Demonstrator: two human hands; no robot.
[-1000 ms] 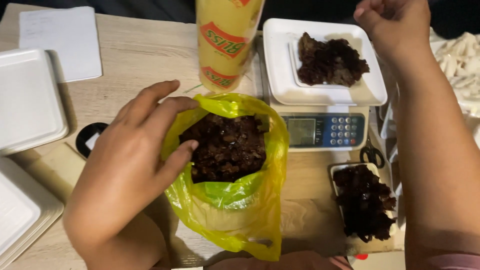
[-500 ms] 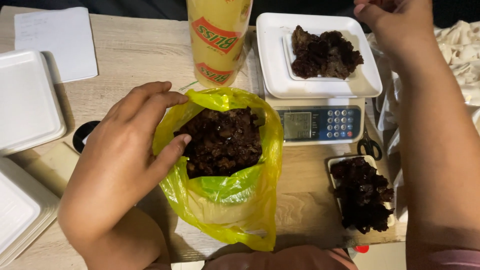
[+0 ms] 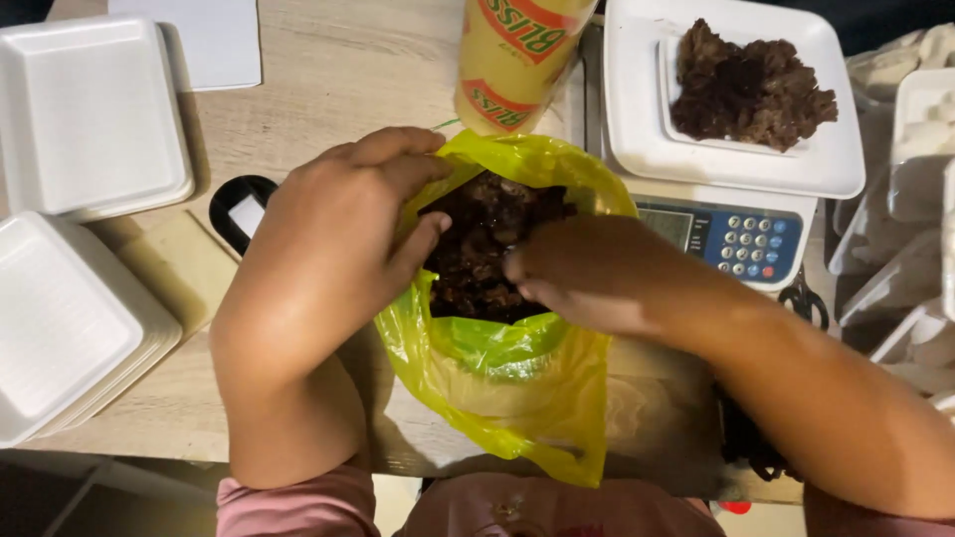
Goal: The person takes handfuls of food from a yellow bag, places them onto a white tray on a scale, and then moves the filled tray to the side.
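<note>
Near edge of table, centre: yellow-green plastic bag sits w/ its lower half slumped toward me and its mouth rolled open, facing up. That roll keeps the opening wide, so both hands can get in w/o the film folding shut.

L hand: curled over the bag's left rim, thumb inside the mouth, fingers outside, so grip closed on the bag rim. Reads as a brace: it pins the film and keeps the mouth spread while the other hand works.

R hand: comes in from the right, across the bag mouth, fingertips down on the dark meat pieces inside. Fingers bent, but whether they actually pinch a piece or only press on the pile I cannot tell; the tips are buried in the dark mass.

Meat is the thing in hand: dark brown chunks, heaped in the upper half of the bag, below the rim.

Left edge of table: two white foam trays, open side up, near one just beside L forearm. Small black round item between trays and L hand; kind unclear.

Far side: tall yellow cylinder w/ red print, touching or just behind the bag's far rim. Far right: digital scale w/ keypad facing me, white tray on its platform carrying a second heap of same dark meat. Scale just beside the bag, so a short reach from R hand.

Right edge: more white foam pieces, stacked loosely, partly out of view.
</note>
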